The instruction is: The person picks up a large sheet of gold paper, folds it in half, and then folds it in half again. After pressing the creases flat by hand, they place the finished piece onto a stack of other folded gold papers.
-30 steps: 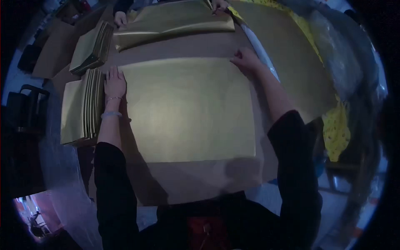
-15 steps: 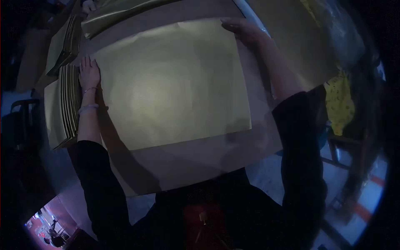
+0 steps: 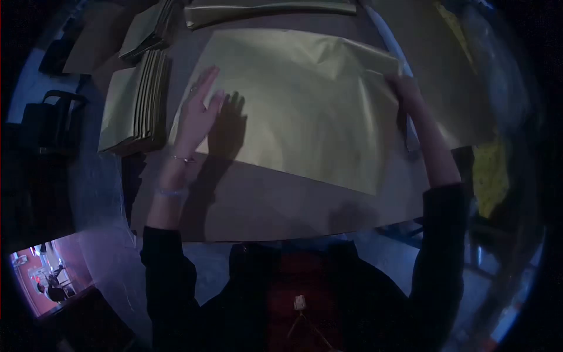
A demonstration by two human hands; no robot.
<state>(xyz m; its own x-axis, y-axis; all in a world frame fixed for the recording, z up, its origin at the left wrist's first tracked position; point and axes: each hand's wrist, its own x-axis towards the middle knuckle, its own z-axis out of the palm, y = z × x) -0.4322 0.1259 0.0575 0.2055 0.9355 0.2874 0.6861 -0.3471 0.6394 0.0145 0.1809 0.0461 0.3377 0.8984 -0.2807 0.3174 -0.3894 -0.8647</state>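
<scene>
A large gold-coloured sheet of paper lies slanted on the brown table, creased and lifted near its upper right corner. My right hand grips that right edge, fingers closed on it and partly hidden. Over the sheet's left side hovers my left hand, open with fingers stretched, its shadow falling on the paper. To the left of that hand stands a stack of folded gold sheets, with a second folded stack behind it.
A long folded gold piece lies along the table's far side. At the right are a brown board-like surface and a yellow spotted cloth. A dark chair stands at the left. A person shows small at lower left.
The sheet has turned clockwise and shifted right, its right side now buckled. My left hand has come off its left edge. My right hand has moved right and down, holding the paper.
</scene>
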